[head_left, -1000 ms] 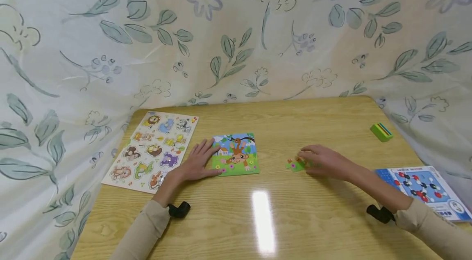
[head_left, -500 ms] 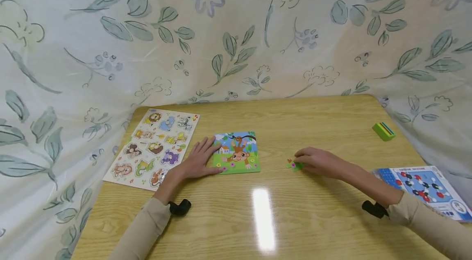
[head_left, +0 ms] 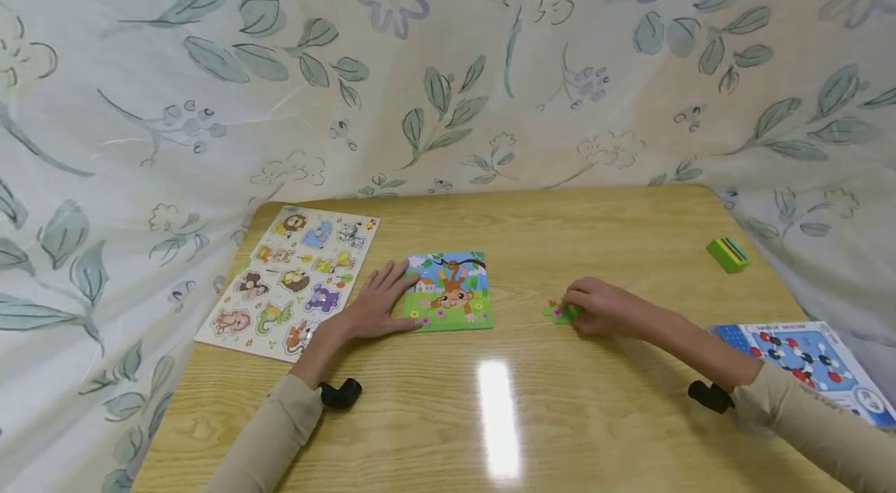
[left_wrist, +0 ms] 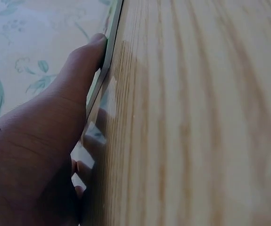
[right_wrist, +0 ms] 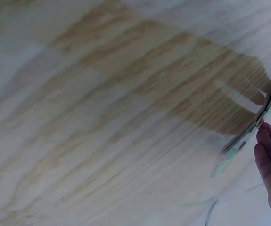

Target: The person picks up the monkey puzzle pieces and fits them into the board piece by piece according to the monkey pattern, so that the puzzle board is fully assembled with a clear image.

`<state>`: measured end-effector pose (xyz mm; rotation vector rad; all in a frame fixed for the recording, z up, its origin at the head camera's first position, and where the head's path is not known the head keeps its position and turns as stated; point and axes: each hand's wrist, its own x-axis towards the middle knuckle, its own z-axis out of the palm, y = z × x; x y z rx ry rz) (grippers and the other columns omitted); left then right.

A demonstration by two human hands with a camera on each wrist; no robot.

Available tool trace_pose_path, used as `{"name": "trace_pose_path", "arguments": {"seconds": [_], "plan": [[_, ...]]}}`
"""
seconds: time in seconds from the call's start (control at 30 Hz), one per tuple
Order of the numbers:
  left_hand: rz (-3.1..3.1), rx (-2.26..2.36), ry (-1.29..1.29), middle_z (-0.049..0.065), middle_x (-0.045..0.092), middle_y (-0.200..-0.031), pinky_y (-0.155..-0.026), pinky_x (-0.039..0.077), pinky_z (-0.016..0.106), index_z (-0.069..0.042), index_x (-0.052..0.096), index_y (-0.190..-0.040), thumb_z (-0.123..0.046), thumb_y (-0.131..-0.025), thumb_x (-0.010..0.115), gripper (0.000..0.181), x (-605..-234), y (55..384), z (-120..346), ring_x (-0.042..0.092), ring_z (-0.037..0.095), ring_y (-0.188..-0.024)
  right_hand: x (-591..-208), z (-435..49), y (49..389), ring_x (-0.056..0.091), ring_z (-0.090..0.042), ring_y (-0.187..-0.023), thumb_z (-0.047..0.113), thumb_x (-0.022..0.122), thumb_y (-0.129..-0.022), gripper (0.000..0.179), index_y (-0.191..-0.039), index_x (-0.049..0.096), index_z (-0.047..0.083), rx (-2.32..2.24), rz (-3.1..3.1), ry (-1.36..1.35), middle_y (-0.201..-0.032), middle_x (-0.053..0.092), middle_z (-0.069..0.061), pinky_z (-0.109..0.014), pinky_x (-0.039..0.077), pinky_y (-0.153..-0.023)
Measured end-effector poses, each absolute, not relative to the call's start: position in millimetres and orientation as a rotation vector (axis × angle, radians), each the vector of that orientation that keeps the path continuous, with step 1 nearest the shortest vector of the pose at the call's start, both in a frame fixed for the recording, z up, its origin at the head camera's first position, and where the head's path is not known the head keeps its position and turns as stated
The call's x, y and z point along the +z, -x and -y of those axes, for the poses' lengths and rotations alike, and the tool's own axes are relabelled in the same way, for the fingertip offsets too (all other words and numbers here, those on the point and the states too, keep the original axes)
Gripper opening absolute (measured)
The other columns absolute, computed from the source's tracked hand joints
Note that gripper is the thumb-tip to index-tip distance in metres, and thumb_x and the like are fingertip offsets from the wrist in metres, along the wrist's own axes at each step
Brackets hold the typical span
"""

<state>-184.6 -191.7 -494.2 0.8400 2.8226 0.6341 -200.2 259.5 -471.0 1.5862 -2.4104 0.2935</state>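
In the head view my left hand (head_left: 378,306) lies with fingers spread on the left side of a square puzzle board (head_left: 451,295) picturing a monkey hanging from a branch. The left wrist view shows its thumb (left_wrist: 86,61) against the edge of that board. To the right, my right hand (head_left: 605,308) pinches a small green puzzle piece (head_left: 558,314) with a pink flower, low over the table; part of the piece is hidden beneath the fingers. In the right wrist view, thin flat pieces (right_wrist: 241,136) lie between the thumb and curled fingers (right_wrist: 267,155).
A larger animal peg puzzle (head_left: 287,287) lies at the left. At the right are a small green block with coloured stripes (head_left: 728,254) and a box with a molecule picture (head_left: 805,365), partly behind the right forearm. A floral cloth (head_left: 448,89) hangs behind the table (head_left: 420,423).
My right hand first shifted slightly left over the green piece, then its fingers curled down around it. The left hand stays in place on the monkey board.
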Motion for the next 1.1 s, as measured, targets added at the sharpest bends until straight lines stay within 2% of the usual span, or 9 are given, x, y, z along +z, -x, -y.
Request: {"name": "trace_pose_path", "arguments": {"seconds": [0.27, 0.47, 0.57, 0.73, 1.1], "plan": [[-2.827, 0.620, -0.830, 0.011, 0.007, -0.165, -0.119, 0.005, 0.063, -0.018, 0.024, -0.156, -0.053, -0.088, 0.064, 0.087, -498.2, 184.4, 193.2, 0.003, 0.038, -0.152, -467.5, -252.3, 193.1, 0.057, -0.008, -0.078, 0.019, 0.081, -0.067, 0.028, -0.089, 0.064, 0.018, 0.216, 2.553, -1.485, -0.091, 0.061, 0.004, -0.022, 0.051, -0.061], [-2.820, 0.631, -0.832, 0.011, 0.007, -0.165, -0.119, 0.006, 0.063, -0.017, 0.024, -0.156, -0.053, -0.088, 0.064, 0.087, -498.2, 183.3, 192.8, 0.003, 0.038, -0.152, -455.8, -238.9, 184.2, 0.053, -0.004, -0.075, 0.015, 0.077, -0.071, 0.023, -0.087, 0.061, 0.015, 0.312, 2.611, -1.592, -0.091, 0.058, 0.002, -0.017, 0.045, -0.060], [-2.827, 0.644, -0.828, 0.012, 0.008, -0.165, -0.119, 0.006, 0.063, -0.017, 0.025, -0.156, -0.053, -0.087, 0.065, 0.087, -496.7, 183.4, 192.5, 0.004, 0.039, -0.152, -447.3, -227.7, 181.9, 0.054, -0.006, -0.078, 0.017, 0.075, -0.076, 0.023, -0.096, 0.063, 0.013, 0.331, 2.669, -1.619, -0.096, 0.059, 0.000, -0.018, 0.046, -0.062], [-2.834, 0.645, -0.826, 0.011, 0.009, -0.165, -0.119, 0.006, 0.063, -0.018, 0.026, -0.155, -0.054, -0.087, 0.065, 0.087, -495.5, 183.1, 193.2, 0.004, 0.038, -0.152, -437.3, -206.8, 184.3, 0.055, -0.008, -0.082, 0.022, 0.071, -0.083, 0.034, -0.115, 0.063, 0.011, 0.321, 2.707, -1.636, -0.102, 0.060, 0.000, -0.023, 0.049, -0.066], [-2.825, 0.636, -0.818, 0.011, 0.007, -0.165, -0.120, 0.005, 0.062, -0.018, 0.025, -0.156, -0.054, -0.087, 0.065, 0.086, -495.3, 183.1, 193.2, 0.003, 0.037, -0.152, -430.9, -156.8, 193.1, 0.060, -0.013, -0.088, 0.022, 0.069, -0.085, 0.034, -0.116, 0.064, 0.008, 0.411, 2.661, -1.608, -0.105, 0.063, -0.004, -0.030, 0.053, -0.073]]}}
